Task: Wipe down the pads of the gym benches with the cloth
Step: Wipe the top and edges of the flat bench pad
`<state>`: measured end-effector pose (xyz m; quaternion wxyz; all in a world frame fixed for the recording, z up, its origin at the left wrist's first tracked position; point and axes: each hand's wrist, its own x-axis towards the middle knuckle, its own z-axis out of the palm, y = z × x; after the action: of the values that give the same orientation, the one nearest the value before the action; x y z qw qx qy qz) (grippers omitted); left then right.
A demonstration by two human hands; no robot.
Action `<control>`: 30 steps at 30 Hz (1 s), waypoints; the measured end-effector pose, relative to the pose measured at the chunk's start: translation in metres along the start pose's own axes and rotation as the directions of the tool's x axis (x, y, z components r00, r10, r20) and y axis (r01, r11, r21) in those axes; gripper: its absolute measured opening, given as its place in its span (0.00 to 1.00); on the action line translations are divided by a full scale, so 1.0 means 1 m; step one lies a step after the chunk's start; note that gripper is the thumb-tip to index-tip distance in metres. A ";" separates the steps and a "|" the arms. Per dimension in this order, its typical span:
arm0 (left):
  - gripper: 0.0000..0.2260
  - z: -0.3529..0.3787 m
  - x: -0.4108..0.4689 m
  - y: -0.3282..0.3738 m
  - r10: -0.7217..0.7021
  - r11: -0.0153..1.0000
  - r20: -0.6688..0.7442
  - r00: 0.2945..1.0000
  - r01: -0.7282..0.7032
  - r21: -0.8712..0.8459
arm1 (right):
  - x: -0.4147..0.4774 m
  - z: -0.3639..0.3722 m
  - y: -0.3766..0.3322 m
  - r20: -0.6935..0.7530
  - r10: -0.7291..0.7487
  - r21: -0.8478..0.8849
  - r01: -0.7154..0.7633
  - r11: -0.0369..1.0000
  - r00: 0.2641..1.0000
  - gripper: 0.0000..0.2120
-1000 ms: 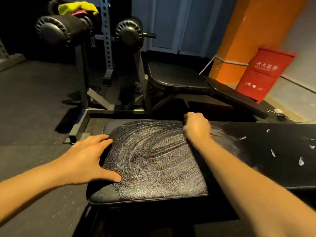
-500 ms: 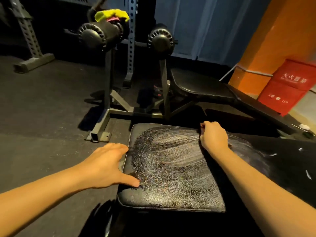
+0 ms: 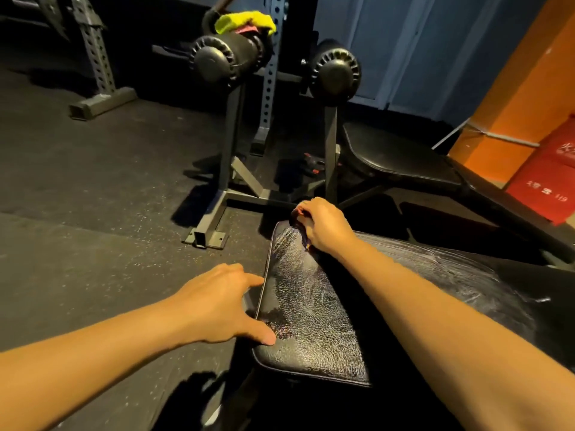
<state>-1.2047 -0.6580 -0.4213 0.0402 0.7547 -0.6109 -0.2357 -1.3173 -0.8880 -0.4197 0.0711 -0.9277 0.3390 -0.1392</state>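
Dark rubber floor (image 3: 93,228) spreads left of the bench, leaving free room on that side. The left hand (image 3: 224,306) lies released, fingers straight, its thumb touching the pad (image 3: 311,331) at the near-left edge. The cloth (image 3: 301,233) is bunched at the pad's far-left corner, grasped by the right hand (image 3: 325,225). It looks soft, light and damp, and is probably best kept balled under the palm. A second bench (image 3: 395,160) stands close beyond the far edge.
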 end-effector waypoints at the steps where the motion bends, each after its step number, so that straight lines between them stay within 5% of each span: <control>1: 0.54 0.000 0.000 0.000 0.002 1.000 -0.003 1.000 -0.003 -0.009 | 0.001 0.001 -0.006 -0.014 0.006 -0.010 -0.006 1.000 1.000 0.09; 5: 0.53 -0.009 0.002 -0.008 0.033 0.999 0.016 0.999 -0.032 -0.031 | -0.049 -0.007 -0.027 0.107 -0.278 0.091 0.269 0.959 0.955 0.08; 7: 0.54 -0.012 0.005 -0.015 0.041 0.999 0.013 0.999 -0.041 -0.012 | -0.097 -0.016 -0.032 0.209 -0.516 0.192 0.483 0.854 0.831 0.11; 9: 0.55 -0.012 0.007 -0.021 0.078 0.997 -0.003 0.997 -0.078 0.002 | -0.125 -0.021 -0.027 0.278 -0.599 0.226 0.555 0.801 0.751 0.14; 11: 0.56 -0.009 0.009 -0.023 0.126 0.992 -0.015 0.992 -0.126 -0.013 | -0.108 -0.020 -0.016 0.201 -0.487 0.155 0.464 0.872 0.850 0.11; 13: 0.56 -0.009 0.010 -0.025 0.145 0.989 -0.003 0.989 -0.145 -0.021 | -0.065 -0.019 -0.010 0.043 -0.193 0.038 0.192 0.981 0.980 0.08; 15: 0.54 -0.009 0.010 -0.025 0.145 0.989 0.015 0.989 -0.145 -0.033 | -0.045 -0.015 -0.020 -0.003 -0.011 -0.026 0.011 1.000 1.000 0.09; 18: 0.55 -0.011 0.011 -0.032 0.132 0.991 0.015 0.991 -0.131 -0.022 | -0.090 0.000 -0.054 0.060 -0.282 0.099 0.276 0.956 0.957 0.10; 21: 0.58 -0.011 0.013 -0.037 0.165 0.986 0.031 0.986 -0.164 -0.014 | -0.160 -0.010 -0.055 0.224 -0.582 0.280 0.521 0.807 0.782 0.14; 23: 0.59 -0.009 0.014 -0.037 0.199 0.980 0.056 0.978 -0.199 -0.008 | -0.148 -0.020 -0.032 0.203 -0.556 0.238 0.510 0.827 0.806 0.15; 25: 0.59 -0.008 0.015 -0.034 0.207 0.978 0.064 0.976 -0.207 -0.009 | -0.111 -0.027 -0.007 0.076 -0.287 0.084 0.281 0.956 0.955 0.12; 27: 0.59 -0.007 0.014 -0.032 0.213 0.977 0.056 0.975 -0.213 -0.011 | -0.087 -0.026 0.000 -0.012 -0.012 -0.060 0.011 0.998 1.000 0.12; 28: 0.59 -0.006 0.014 -0.031 0.217 0.976 0.049 0.975 -0.217 -0.013 | -0.089 -0.023 -0.013 -0.012 -0.010 -0.081 0.009 0.997 1.000 0.11; 30: 0.59 -0.005 0.013 -0.031 0.234 0.972 0.040 0.972 -0.234 -0.006 | -0.119 -0.009 -0.042 0.048 -0.258 0.036 0.257 0.966 0.965 0.12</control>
<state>-1.1730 -0.6642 -0.4313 0.0555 0.6726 -0.6960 -0.2450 -1.3816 -0.7794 -0.4263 0.0751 -0.9661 0.2114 -0.1279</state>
